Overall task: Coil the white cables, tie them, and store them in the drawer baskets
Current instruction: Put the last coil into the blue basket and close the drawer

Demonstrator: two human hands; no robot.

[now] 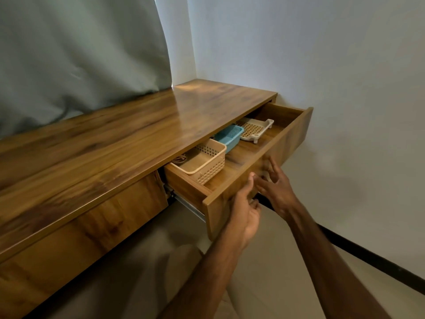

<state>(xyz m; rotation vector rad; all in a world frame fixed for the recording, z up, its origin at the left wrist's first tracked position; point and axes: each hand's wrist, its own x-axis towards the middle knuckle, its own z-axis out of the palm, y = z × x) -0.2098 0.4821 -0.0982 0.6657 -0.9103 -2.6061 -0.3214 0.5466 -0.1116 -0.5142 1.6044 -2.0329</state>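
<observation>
Drawer [292, 134] stands pulled out from under the worktop [138, 134], three baskets in a row inside it: beige basket [208, 168] nearest the left end, blue basket [230, 134] in the middle, white basket [255, 130] at the far right. Pale looped strands [181, 159] show at the back of the beige one, half hidden under the worktop; I cannot tell if they are the cables. My left hand [245, 215] is on the drawer front, fingers [255, 204] curled at its lower edge, thumb up the face. My right hand [278, 189] is just beside it, fingers [274, 166] spread and blurred, holding nothing.
</observation>
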